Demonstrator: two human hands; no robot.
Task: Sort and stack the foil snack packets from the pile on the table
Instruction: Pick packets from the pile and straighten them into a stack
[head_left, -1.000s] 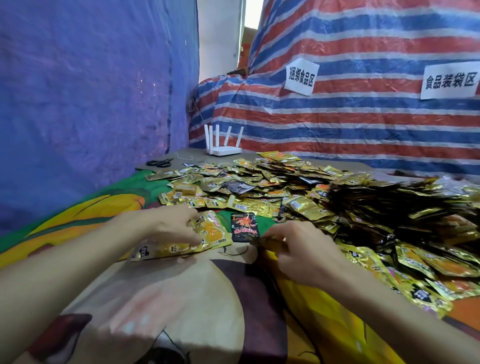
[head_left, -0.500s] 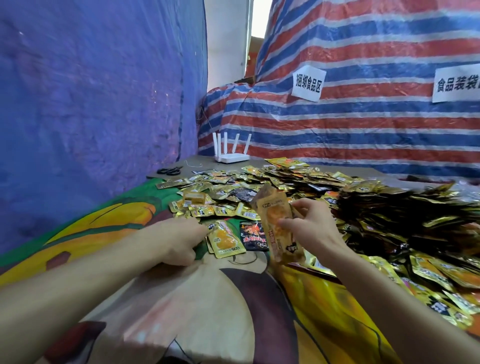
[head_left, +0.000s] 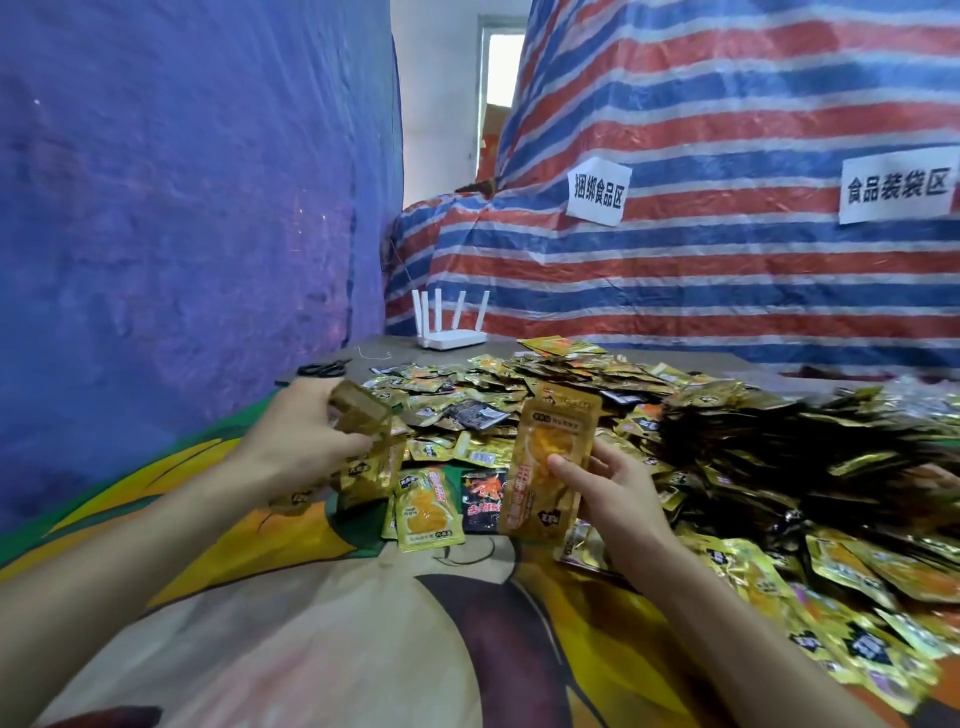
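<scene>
A big pile of gold foil snack packets (head_left: 727, 431) covers the right and far side of the table. My right hand (head_left: 618, 499) holds one gold-and-orange packet (head_left: 550, 467) upright above the cloth. My left hand (head_left: 306, 441) is raised and grips a small bunch of gold packets (head_left: 369, 447), which is blurred. Between the hands, a yellow packet (head_left: 428, 512) and a black-and-red packet (head_left: 483, 499) lie flat on the cloth.
The table has a cartoon-print cloth (head_left: 311, 623). A white router (head_left: 449, 332) and black scissors (head_left: 322, 370) sit at the far left end. A blue tarp wall stands at left, a striped tarp with two paper signs behind.
My left hand has lifted off the table with a bunch of packets. My right hand has brought its packet upright, and the view has tilted up.
</scene>
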